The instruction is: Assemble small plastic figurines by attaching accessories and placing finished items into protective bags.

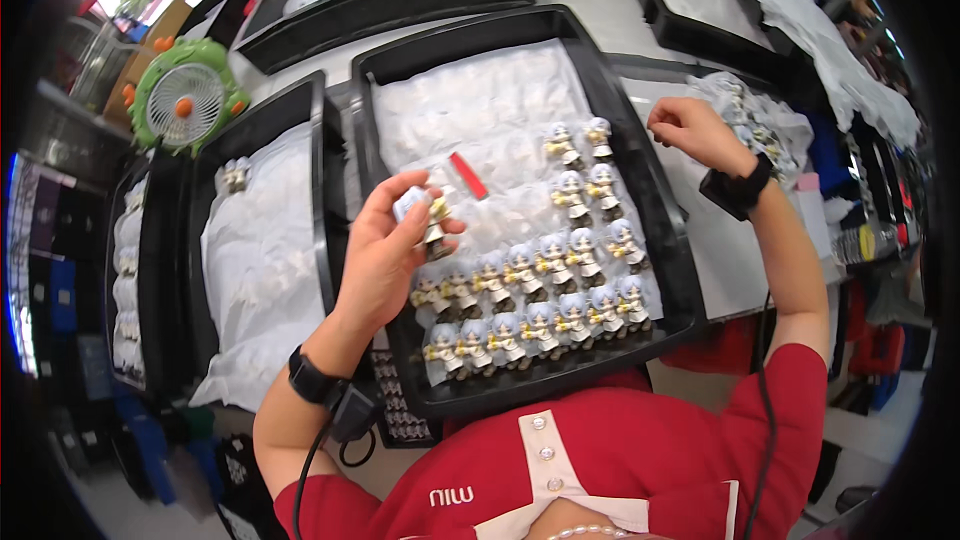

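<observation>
My left hand (pixel 372 262) is closed around a small figurine (pixel 436 227) with pale hair and a white-and-gold outfit, held above the left part of a black tray (pixel 688 285). Similar figurines (pixel 520 268) lie in the tray, in rows along its near side and its right side, on a white sheet (pixel 470 90). Beyond the held figurine, a red strip (pixel 468 176) rests on that sheet. My right hand (pixel 697 132) is just past the tray's right rim, its fingers curled together in a pinch. Whatever they may hold is too small or hidden to make out.
At the right, a pile of figurines in clear plastic bags (pixel 745 110) sits on the table. Another black tray (pixel 330 190) with a white liner stands on the left, a green fan (pixel 185 100) behind it. More black trays (pixel 400 10) stand at the back.
</observation>
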A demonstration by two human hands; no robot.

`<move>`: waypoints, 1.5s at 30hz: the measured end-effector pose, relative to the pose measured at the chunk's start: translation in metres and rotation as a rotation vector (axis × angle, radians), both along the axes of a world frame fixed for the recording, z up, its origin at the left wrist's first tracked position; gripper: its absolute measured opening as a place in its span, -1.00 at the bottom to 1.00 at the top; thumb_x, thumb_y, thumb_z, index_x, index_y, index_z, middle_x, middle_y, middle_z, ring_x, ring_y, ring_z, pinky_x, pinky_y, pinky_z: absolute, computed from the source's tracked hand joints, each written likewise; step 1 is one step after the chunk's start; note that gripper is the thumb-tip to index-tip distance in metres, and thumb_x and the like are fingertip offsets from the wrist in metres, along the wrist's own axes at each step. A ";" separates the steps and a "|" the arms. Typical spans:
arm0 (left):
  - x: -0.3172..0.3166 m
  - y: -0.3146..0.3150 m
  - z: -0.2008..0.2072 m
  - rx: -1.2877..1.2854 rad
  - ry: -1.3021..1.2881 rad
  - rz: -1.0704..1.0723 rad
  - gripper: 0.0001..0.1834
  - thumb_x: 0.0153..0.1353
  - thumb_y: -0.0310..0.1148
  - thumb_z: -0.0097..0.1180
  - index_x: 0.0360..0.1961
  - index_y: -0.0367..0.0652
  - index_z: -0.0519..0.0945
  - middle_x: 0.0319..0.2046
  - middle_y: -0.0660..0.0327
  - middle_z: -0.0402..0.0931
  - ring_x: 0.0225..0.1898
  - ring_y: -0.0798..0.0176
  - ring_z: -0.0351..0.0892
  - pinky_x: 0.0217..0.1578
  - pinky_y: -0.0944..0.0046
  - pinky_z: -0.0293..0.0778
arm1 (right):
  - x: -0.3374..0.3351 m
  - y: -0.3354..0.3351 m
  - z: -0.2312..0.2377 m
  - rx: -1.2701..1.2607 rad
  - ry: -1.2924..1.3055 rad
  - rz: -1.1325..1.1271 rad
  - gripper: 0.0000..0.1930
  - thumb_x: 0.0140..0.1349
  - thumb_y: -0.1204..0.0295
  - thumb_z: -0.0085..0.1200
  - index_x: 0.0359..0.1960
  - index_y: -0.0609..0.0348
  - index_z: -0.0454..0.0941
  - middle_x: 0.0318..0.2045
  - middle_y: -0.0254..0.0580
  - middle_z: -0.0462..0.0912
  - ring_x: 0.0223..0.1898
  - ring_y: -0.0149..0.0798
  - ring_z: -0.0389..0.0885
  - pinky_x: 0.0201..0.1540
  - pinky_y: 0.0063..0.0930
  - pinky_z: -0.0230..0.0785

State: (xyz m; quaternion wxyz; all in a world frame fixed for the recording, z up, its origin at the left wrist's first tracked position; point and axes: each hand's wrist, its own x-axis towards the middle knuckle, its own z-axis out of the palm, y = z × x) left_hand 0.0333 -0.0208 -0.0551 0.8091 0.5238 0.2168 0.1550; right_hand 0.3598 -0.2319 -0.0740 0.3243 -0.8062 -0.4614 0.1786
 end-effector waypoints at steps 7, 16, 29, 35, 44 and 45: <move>-0.005 0.000 -0.004 0.047 0.000 0.010 -0.66 0.27 -0.41 -0.03 0.05 -0.21 0.30 -0.08 0.19 0.36 -0.14 0.23 0.53 -0.19 0.28 0.52 | -0.034 0.055 0.094 0.099 -0.236 0.196 -0.91 0.11 0.55 -0.06 -0.47 0.35 0.45 -0.64 -0.27 0.48 -0.56 -0.47 0.43 -0.42 -0.60 0.34; -0.005 0.001 -0.007 0.050 -0.019 -0.025 -0.70 0.25 -0.41 0.00 -0.01 -0.15 0.30 -0.10 0.19 0.38 -0.13 0.23 0.52 -0.16 0.27 0.50 | -0.005 -0.010 -0.023 -0.397 -0.104 0.047 -0.78 0.04 0.40 0.07 -0.37 0.35 0.49 -0.51 0.04 0.61 -0.46 -0.08 0.63 -0.36 -0.33 0.45; -0.007 0.003 -0.009 -0.031 -0.060 -0.070 -0.65 0.25 -0.47 -0.07 0.05 -0.16 0.22 -0.14 0.08 0.42 -0.03 0.21 0.48 -0.04 0.26 0.41 | -0.044 0.002 0.094 0.269 0.247 -0.233 -0.72 0.31 0.23 -0.14 -0.17 0.17 0.45 -0.52 -0.50 0.36 -0.54 -0.66 0.23 -0.49 -0.75 0.04; -0.009 0.007 -0.014 -0.081 -0.090 -0.122 -0.69 0.25 -0.46 -0.05 0.00 -0.11 0.24 -0.10 0.09 0.42 -0.01 0.23 0.47 -0.06 0.27 0.42 | -0.138 0.067 0.116 0.337 0.393 0.237 -0.64 0.38 0.22 -0.27 -0.14 0.27 0.45 -0.59 -0.52 0.31 -0.58 -0.65 0.19 -0.50 -0.75 0.04; -0.008 0.006 -0.013 -0.145 -0.109 -0.108 -0.55 0.22 -0.45 -0.01 0.12 -0.15 0.19 -0.07 0.13 0.34 -0.06 0.21 0.50 -0.10 0.30 0.42 | -0.169 0.117 0.043 0.261 -0.146 0.494 -0.64 0.20 0.59 -0.08 0.07 0.23 0.37 -0.33 0.00 0.56 -0.38 -0.07 0.55 -0.29 -0.39 0.39; -0.008 0.006 -0.013 -0.155 -0.111 -0.100 -0.55 0.22 -0.45 -0.01 0.12 -0.15 0.19 -0.07 0.13 0.34 -0.06 0.21 0.50 -0.10 0.30 0.42 | -0.169 0.117 0.038 0.252 -0.143 0.502 -0.64 0.20 0.59 -0.08 0.07 0.23 0.37 -0.33 0.00 0.56 -0.38 -0.07 0.55 -0.29 -0.39 0.39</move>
